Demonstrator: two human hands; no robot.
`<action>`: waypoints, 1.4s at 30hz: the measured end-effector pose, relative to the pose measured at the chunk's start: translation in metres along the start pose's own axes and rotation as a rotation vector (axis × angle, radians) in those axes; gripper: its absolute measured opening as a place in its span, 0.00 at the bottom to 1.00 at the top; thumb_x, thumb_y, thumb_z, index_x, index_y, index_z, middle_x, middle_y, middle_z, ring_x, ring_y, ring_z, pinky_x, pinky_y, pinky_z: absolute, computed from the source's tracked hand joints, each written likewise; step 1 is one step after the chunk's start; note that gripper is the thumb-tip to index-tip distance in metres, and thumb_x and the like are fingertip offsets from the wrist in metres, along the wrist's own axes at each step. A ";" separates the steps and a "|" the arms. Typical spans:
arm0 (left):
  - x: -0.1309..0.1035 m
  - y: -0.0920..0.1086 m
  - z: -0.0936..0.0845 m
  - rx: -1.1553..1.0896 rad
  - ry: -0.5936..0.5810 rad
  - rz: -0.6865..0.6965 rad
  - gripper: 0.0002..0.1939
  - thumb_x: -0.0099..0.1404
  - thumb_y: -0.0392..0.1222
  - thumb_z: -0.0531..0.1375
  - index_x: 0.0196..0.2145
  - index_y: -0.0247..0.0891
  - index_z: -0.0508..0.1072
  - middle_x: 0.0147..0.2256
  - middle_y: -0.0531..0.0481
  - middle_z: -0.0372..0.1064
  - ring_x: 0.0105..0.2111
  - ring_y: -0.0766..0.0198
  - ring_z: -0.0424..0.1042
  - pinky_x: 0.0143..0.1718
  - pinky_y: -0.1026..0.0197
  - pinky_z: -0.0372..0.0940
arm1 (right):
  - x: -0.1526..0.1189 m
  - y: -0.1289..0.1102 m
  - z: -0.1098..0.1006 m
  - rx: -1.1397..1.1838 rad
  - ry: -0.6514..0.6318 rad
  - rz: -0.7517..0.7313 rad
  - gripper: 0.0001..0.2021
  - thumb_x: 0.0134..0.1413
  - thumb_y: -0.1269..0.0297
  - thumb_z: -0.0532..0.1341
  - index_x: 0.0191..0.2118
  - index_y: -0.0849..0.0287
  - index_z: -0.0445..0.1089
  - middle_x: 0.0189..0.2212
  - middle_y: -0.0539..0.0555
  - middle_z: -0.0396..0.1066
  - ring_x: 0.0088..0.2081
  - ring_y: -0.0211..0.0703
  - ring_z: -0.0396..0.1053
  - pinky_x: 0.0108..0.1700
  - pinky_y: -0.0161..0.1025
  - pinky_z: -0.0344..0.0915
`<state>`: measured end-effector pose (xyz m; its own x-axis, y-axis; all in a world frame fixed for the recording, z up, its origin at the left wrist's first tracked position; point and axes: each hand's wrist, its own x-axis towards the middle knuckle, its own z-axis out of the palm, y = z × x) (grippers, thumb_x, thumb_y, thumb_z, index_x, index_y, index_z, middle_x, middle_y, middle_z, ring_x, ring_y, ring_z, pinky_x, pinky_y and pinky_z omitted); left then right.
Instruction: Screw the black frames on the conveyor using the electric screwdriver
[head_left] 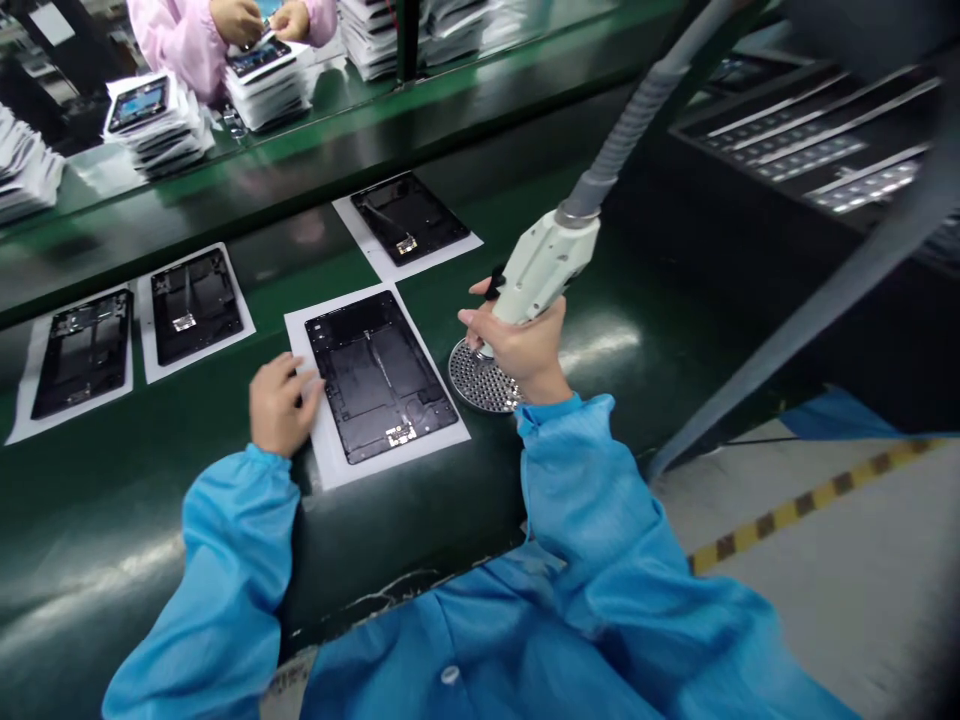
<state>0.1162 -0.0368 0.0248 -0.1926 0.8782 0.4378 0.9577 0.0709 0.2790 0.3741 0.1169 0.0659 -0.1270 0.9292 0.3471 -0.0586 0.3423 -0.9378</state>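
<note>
My right hand [525, 345] is wrapped round a pale hand-held gun [544, 265] with a black trigger and a grey corrugated hose [637, 120]. The gun's lower end is over a round, perforated metal dish [480, 378] on the green bench, just right of a tablet housing. That black tablet housing [379, 370] lies inside-up on a white sheet [330, 465], with a ribbon cable and a small board showing. At its left edge rests my left hand [283, 405], fingers loosely bent and apart, thumb by the housing's rim, holding nothing.
More housings on sheets lie behind [412, 220] and to the left [196, 305]. Across the raised ledge [330, 140], a person in pink sleeves [180, 45] works beside stacked sheets [161, 130]. A black rack [810, 150] and a grey post [810, 330] stand right.
</note>
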 end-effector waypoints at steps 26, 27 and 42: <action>0.030 -0.136 -0.056 0.410 -0.160 -0.580 0.32 0.62 0.59 0.48 0.49 0.31 0.74 0.50 0.37 0.71 0.51 0.42 0.69 0.52 0.46 0.64 | 0.004 -0.002 0.005 0.043 -0.027 0.138 0.12 0.36 0.64 0.67 0.30 0.61 0.69 0.13 0.43 0.63 0.15 0.35 0.62 0.22 0.38 0.63; 0.033 -0.140 -0.059 0.429 -0.154 -0.563 0.30 0.61 0.58 0.49 0.47 0.32 0.75 0.49 0.39 0.72 0.50 0.44 0.69 0.52 0.47 0.64 | 0.004 -0.001 0.005 0.046 -0.028 0.138 0.11 0.36 0.64 0.67 0.30 0.61 0.69 0.13 0.43 0.64 0.15 0.35 0.62 0.21 0.38 0.63; 0.080 -0.168 -0.085 0.518 -0.391 -0.414 0.07 0.48 0.40 0.56 0.24 0.42 0.74 0.24 0.48 0.69 0.34 0.49 0.71 0.38 0.48 0.67 | 0.006 -0.007 0.006 0.046 -0.026 0.122 0.10 0.36 0.64 0.66 0.28 0.62 0.70 0.12 0.43 0.63 0.15 0.35 0.62 0.22 0.37 0.62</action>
<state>-0.0780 -0.0186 0.0855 -0.5596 0.8284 0.0236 0.8207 0.5578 -0.1237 0.3675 0.1188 0.0747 -0.1613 0.9594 0.2312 -0.0862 0.2197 -0.9718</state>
